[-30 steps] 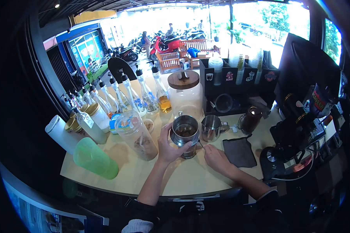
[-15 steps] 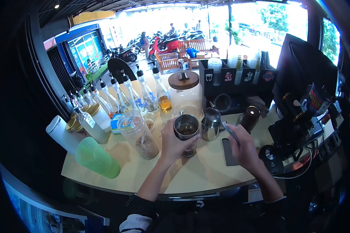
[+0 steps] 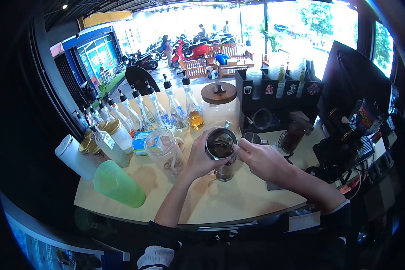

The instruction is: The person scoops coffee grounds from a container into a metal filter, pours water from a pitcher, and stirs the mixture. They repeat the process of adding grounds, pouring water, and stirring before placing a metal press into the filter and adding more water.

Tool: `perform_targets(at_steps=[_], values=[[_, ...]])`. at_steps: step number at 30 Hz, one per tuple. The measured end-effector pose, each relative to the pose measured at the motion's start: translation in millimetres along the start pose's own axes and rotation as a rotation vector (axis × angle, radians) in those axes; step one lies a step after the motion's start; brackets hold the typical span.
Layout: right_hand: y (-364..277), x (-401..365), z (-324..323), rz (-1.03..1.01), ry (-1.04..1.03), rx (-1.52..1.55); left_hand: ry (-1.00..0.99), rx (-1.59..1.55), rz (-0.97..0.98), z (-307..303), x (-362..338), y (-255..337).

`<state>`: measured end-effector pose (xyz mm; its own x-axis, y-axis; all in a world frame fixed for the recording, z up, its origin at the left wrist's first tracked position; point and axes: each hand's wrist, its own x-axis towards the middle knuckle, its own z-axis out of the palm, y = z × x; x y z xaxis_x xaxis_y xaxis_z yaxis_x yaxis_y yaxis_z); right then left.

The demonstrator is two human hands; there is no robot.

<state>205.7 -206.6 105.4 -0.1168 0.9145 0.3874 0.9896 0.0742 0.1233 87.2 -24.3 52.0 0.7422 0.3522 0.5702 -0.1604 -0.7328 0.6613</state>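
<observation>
My left hand point(image 3: 201, 155) is wrapped round a metal cup point(image 3: 217, 136) with dark liquid inside. The cup is tilted a little towards me, above a clear glass point(image 3: 225, 172) on the counter. Whether cup and glass touch is hidden. My right hand point(image 3: 261, 157) pinches a metal spoon point(image 3: 230, 145) whose bowl end is down in the cup. Just behind the right hand stands a second metal vessel point(image 3: 251, 137), mostly covered by it. A clear plastic jar point(image 3: 162, 146) with brownish pieces in it stands left of my left hand.
On the wooden counter point(image 3: 193, 209) a green tumbler point(image 3: 119, 184) stands front left. Several pump bottles point(image 3: 178, 112) line the back left. A large jar with a wooden lid point(image 3: 219, 93) and a black cup holder point(image 3: 281, 105) are behind. Dark equipment point(image 3: 342, 148) fills the right.
My right hand has moved left with the spoon, from above the second metal vessel into the cup. The cup in my left hand has tilted towards me.
</observation>
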Motion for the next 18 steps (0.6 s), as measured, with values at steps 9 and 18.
perform_targets(at_steps=[9, 18], values=[[5, 3, -3, -0.164, 0.056, -0.062, -0.11, -0.24, 0.059, -9, 9, -11], [14, 3, -5, -0.237, 0.144, -0.251, -0.235, -0.246, 0.179, -15, 19, -15]])
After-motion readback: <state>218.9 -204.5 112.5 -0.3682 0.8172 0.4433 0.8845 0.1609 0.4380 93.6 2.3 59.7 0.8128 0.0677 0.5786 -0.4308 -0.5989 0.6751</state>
